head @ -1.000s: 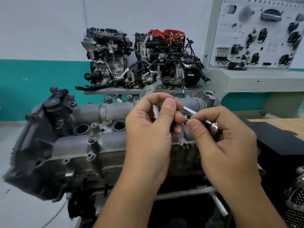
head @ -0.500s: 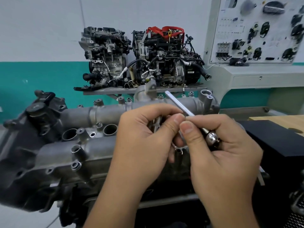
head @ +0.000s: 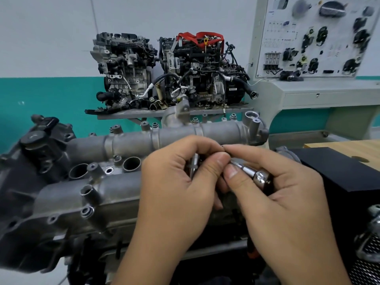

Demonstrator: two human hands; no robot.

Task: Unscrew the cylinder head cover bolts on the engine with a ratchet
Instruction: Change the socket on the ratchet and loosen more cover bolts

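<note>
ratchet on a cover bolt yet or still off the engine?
Off. The ratchet is held in the right hand above the cylinder head cover; the left hand pinches a metal piece beside it.

Left hand [head: 176,188] and right hand [head: 281,200]: both bare. Forearms uncovered to the frame's lower edge. Short, trimmed fingernails.

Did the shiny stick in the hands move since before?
Yes. The ratchet handle stuck up past the fingers toward the engine pipe half a second ago; now it is tucked down inside the right hand, below the pipe.
</note>
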